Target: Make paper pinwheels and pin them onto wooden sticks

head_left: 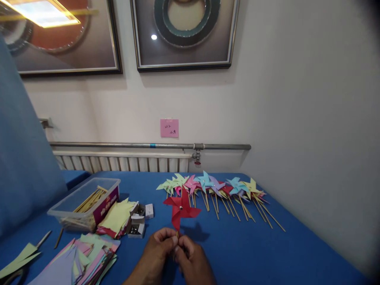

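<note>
Standing upright above the fingertips in the head view, a red paper pinwheel [184, 211] is held up over the blue table [252, 253], its blades fastened at the middle by a shiny pin. Its stick [177, 234] is pinched between thumb and forefinger of the left hand [157, 251], and it is gripped just beside by the right hand [194, 259]; the two hands are brought together, touching or nearly so. The remaining fingers are curled, and how they are set beneath the stick cannot be told.

Beyond the hands, finished pinwheels [204, 181] in green, pink, blue, purple, red and yellow are laid in an overlapping row, their sticks pointed toward the near side. To the left, bare sticks [90, 200] are kept in a clear plastic tub [71, 213]. Just beside it, yellow sheets [117, 215] are piled on red ones, and small metal pieces are held in little white boxes [136, 234]. Nearer, coloured paper [59, 267] is heaped, and scissors [44, 239] are partly covered by cut green paper [19, 259]. A pink note [169, 128] is fixed to the wall above the radiator [142, 164].
</note>
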Tool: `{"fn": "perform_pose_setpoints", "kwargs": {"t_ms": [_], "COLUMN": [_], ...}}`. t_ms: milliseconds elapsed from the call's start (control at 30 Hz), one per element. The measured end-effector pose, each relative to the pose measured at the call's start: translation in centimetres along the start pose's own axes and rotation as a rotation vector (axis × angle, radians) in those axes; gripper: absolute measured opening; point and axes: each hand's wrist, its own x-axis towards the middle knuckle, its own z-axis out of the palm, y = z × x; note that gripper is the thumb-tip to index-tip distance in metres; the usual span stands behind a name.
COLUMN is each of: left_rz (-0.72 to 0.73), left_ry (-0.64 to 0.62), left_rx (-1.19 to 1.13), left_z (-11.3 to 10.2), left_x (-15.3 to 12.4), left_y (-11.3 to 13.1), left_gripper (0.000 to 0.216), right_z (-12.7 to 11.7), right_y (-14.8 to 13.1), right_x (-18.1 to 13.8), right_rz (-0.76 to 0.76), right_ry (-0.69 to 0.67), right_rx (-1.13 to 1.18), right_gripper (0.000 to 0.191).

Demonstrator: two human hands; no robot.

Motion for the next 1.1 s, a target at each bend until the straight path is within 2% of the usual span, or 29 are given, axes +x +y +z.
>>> {"fn": "perform_pose_setpoints", "kwargs": {"t_ms": [167, 467, 767, 967, 1100], "left_rz": [0.008, -0.001, 0.022, 0.078, 0.086], "left_ry": [0.06, 0.079, 0.095, 0.192, 0.216], "left_rx": [-0.051, -0.077, 0.073, 0.318, 0.39], "left_z": [0.1, 1.0, 0.1, 0.2, 0.5], "left_x": [-0.2, -0.7, -0.1, 0.3, 0.6], "left_y": [0.3, 1.0, 0.2, 0.5, 0.4], "left_gripper": [0.05, 0.05, 0.045, 0.039, 0.04], "right_z": [0.3, 0.5, -0.2, -2.1, -3.7], "right_y": [0.1, -0.3, -0.5, -0.2, -0.6], "right_x": [0.0, -0.1, -0.1, 1.0, 1.7], "right_rz": [0.026, 0.049, 0.06, 0.094, 0.12], "right_ry": [0.017, 0.035, 0.08, 0.148, 0.204], "right_rx": [-0.036, -0.08, -0.115, -0.21, -0.324], "right_gripper": [0.012, 0.007, 0.015, 0.017, 0.018]}}
